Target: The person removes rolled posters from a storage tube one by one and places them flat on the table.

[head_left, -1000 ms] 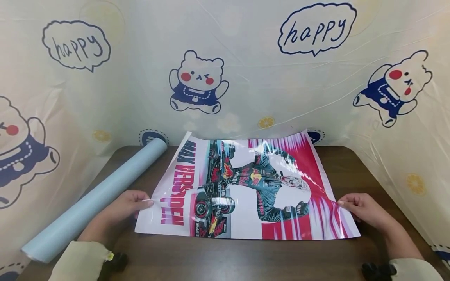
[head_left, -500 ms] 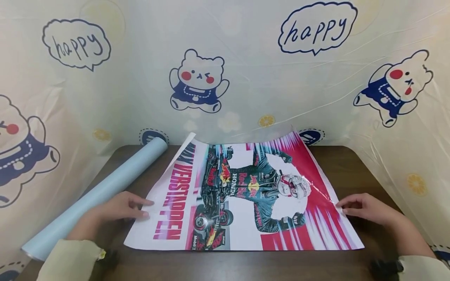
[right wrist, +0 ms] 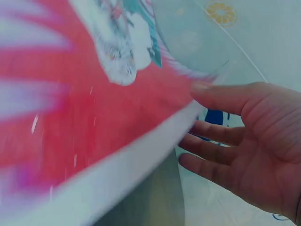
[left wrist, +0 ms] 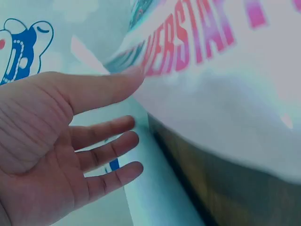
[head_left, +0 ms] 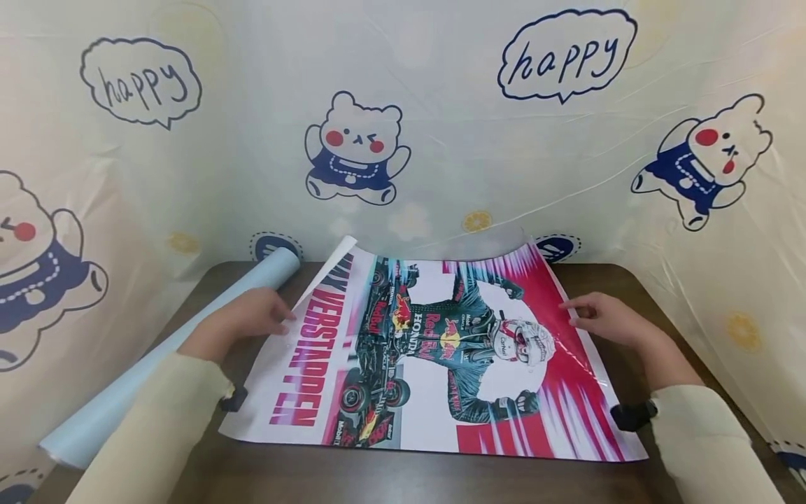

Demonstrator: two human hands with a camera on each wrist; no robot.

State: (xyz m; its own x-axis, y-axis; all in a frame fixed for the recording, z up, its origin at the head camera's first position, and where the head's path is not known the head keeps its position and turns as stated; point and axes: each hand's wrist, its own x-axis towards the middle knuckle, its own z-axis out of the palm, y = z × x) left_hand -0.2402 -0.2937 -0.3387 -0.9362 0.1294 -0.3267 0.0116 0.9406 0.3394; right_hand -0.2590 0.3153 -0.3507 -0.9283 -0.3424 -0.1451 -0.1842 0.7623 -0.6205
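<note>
A glossy poster (head_left: 434, 336) with a racing driver and car lies sideways on the table, its far edge and far left corner curling up. My left hand (head_left: 255, 315) is at its left border, where the thumb (left wrist: 113, 87) touches the edge and the index finger is hidden. At the opposite border my right hand (head_left: 607, 322) lightly pinches the edge; its thumb (right wrist: 225, 96) lies over the print. On both hands the other fingers are loosely bent below the edge.
A long pale-blue roll (head_left: 157, 357) lies slantwise at the left of the brown wooden table (head_left: 441, 483), under my left forearm. A patterned curtain (head_left: 441, 161) with bears closes off the back and sides.
Both hands have moved away from me along the poster's side edges. Earlier, the poster came down flatter and its near edge moved toward me.
</note>
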